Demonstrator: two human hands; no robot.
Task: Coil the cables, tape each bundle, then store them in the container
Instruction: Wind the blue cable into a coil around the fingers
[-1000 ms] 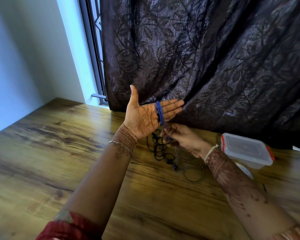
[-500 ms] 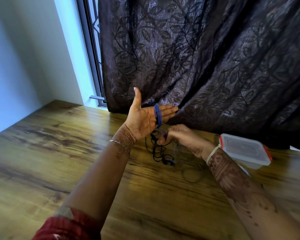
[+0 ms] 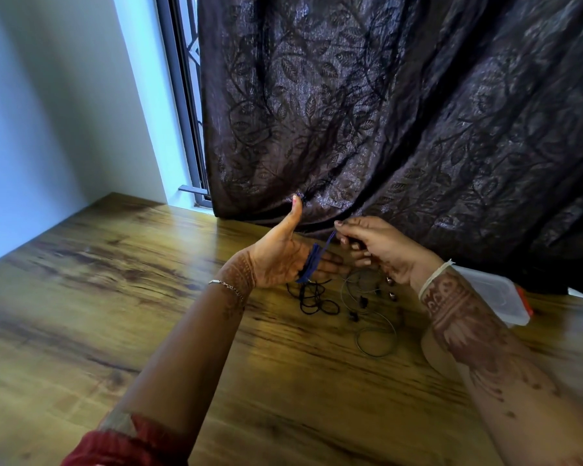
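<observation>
Now the right hand, pinching the free end of the thin blue cable, has risen from below to above the left hand, whose straight fingers carry the coil. Winding continues, with the clear plastic container untouched at right.

Blue cable coiled (tail taut), black cables tangled

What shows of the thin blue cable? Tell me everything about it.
The thin blue cable looks like slim, flexible cord. Several turns are wound in a tight band across the straight fingers of the open left hand, whose thumb is raised. One free strand runs taut up and right to the right hand, which pinches it at the fingertips. It is up in the hands, over the brown wooden table. Its ends cannot be made out.
</observation>
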